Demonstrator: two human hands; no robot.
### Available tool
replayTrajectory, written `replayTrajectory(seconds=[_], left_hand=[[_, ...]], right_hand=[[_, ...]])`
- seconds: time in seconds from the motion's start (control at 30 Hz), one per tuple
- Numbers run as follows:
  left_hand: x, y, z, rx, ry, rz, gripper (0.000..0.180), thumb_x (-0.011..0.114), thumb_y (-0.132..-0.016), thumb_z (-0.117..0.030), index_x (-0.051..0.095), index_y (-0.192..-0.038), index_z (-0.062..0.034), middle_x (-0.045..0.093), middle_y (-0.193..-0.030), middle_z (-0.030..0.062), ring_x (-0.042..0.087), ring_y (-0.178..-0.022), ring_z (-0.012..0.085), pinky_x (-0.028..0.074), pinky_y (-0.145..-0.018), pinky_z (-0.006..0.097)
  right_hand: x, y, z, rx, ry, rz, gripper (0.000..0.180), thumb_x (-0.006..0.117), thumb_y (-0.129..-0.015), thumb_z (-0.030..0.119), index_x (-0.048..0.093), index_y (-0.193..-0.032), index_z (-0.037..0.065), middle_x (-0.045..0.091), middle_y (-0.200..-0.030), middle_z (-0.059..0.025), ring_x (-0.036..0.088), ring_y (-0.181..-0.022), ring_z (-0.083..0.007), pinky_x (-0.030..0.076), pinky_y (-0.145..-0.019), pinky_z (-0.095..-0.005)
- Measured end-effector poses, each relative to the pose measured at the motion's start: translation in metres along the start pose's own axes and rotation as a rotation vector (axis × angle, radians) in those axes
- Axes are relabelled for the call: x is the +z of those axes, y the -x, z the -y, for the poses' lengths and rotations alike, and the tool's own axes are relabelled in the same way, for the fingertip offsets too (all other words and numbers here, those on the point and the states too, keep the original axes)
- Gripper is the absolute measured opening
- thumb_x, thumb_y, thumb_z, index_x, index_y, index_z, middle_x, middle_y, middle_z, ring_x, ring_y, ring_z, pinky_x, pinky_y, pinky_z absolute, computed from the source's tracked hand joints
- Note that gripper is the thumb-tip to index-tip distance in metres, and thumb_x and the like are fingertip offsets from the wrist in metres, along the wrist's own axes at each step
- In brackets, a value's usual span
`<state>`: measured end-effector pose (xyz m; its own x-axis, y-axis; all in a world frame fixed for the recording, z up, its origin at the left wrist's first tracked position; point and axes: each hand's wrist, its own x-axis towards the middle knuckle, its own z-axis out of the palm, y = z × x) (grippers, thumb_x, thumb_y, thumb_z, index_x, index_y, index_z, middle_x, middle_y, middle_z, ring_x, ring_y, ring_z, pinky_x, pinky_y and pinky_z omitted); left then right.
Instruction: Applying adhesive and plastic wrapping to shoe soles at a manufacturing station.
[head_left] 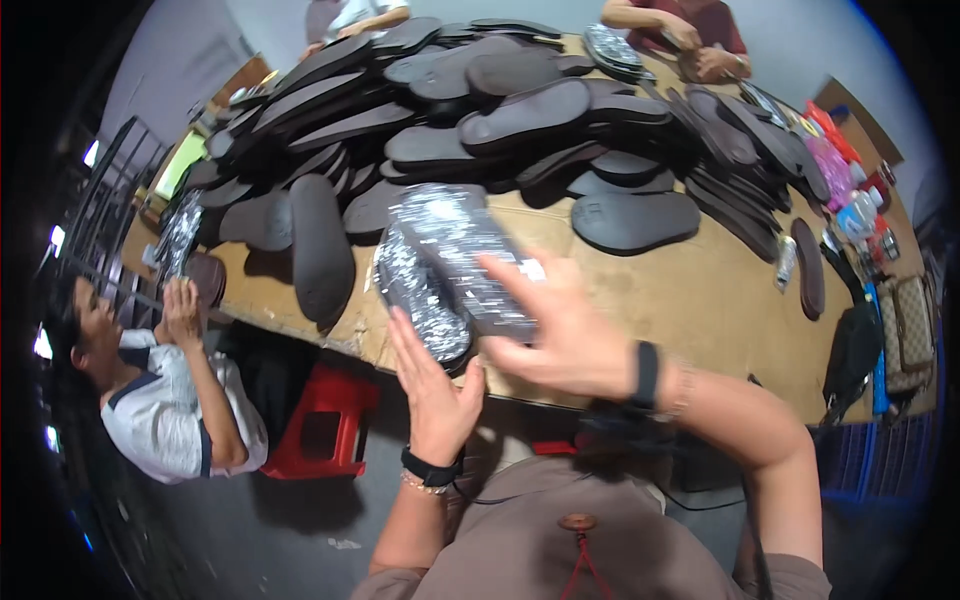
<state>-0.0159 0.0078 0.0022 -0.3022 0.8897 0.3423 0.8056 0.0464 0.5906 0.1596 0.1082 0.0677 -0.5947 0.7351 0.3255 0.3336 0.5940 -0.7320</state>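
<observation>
Two dark shoe soles in shiny clear plastic wrap lie side by side at the table's near edge. My right hand (555, 330) grips the right wrapped sole (455, 235), fingers across its top and thumb at its near end. That sole is slightly smeared by motion. Around the near end of the left wrapped sole (415, 290), my left hand (435, 400) has its fingers straight along the outer side and its thumb on the other. Close by on the left, a bare brown sole (322, 250) reaches the table edge.
A big heap of brown soles (450, 145) covers the table's far half. One person (180, 400) sits left beside a red stool (325, 425), holding a wrapped bundle (180, 235). Two people work across the table. A bottle (858, 215) and bags (905, 320) stand right.
</observation>
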Motion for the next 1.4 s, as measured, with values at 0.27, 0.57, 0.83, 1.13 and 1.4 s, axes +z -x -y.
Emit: replayTrajectory(seconds=[0.27,0.57,0.83,1.13,1.4], left_hand=[[-0.002,0.012,-0.007,-0.079,0.24,0.014,0.111,0.08,-0.088,-0.015,0.001,-0.164,0.0038,0.013,-0.17,0.0273,0.027,-0.154,0.0367,0.025,-0.124,0.042],[-0.004,0.009,-0.015,-0.053,0.013,-0.03,0.109,0.073,-0.083,-0.007,0.001,-0.165,0.0021,0.006,-0.171,0.028,0.009,-0.159,0.0417,0.01,-0.129,0.049],[-0.015,-0.019,-0.095,0.322,0.024,0.035,0.085,0.072,-0.083,-0.008,0.034,-0.159,0.0005,0.025,-0.167,0.0253,0.021,-0.157,0.0408,0.018,-0.126,0.05],[0.092,-0.11,-0.121,0.324,-0.082,0.497,0.101,0.079,-0.086,-0.035,0.024,-0.158,0.0092,0.021,-0.163,0.0392,0.021,-0.154,0.0496,0.027,-0.124,0.048],[0.13,-0.165,-0.104,0.056,0.041,0.529,0.112,0.083,-0.083,-0.036,0.016,-0.158,0.0134,0.031,-0.155,0.0412,0.036,-0.148,0.0462,0.034,-0.121,0.043]], right_hand=[[0.066,-0.031,0.005,0.009,0.058,0.266,0.08,0.062,-0.094,0.054,0.042,-0.153,0.004,0.035,-0.154,-0.0371,0.046,-0.135,-0.0499,0.038,-0.111,-0.0577],[-0.071,0.001,-0.099,-0.086,0.113,-0.213,0.054,0.075,-0.084,0.039,0.065,-0.122,0.002,0.061,-0.121,-0.0213,0.061,-0.113,-0.0407,0.051,-0.092,-0.053],[-0.26,0.093,-0.23,0.862,0.858,-0.61,0.055,0.067,-0.089,0.031,0.054,-0.131,-0.003,0.06,-0.126,-0.0332,0.059,-0.121,-0.0487,0.051,-0.102,-0.0536],[-0.26,0.105,-0.243,0.91,0.773,-0.722,0.068,0.065,-0.088,0.022,0.041,-0.148,-0.003,0.058,-0.131,-0.0363,0.062,-0.116,-0.0506,0.051,-0.101,-0.0537],[-0.171,0.037,-0.208,0.586,-0.081,-0.509,0.053,0.069,-0.082,0.018,0.059,-0.127,-0.008,0.071,-0.098,-0.0181,0.07,-0.088,-0.024,0.056,-0.078,-0.0384]])
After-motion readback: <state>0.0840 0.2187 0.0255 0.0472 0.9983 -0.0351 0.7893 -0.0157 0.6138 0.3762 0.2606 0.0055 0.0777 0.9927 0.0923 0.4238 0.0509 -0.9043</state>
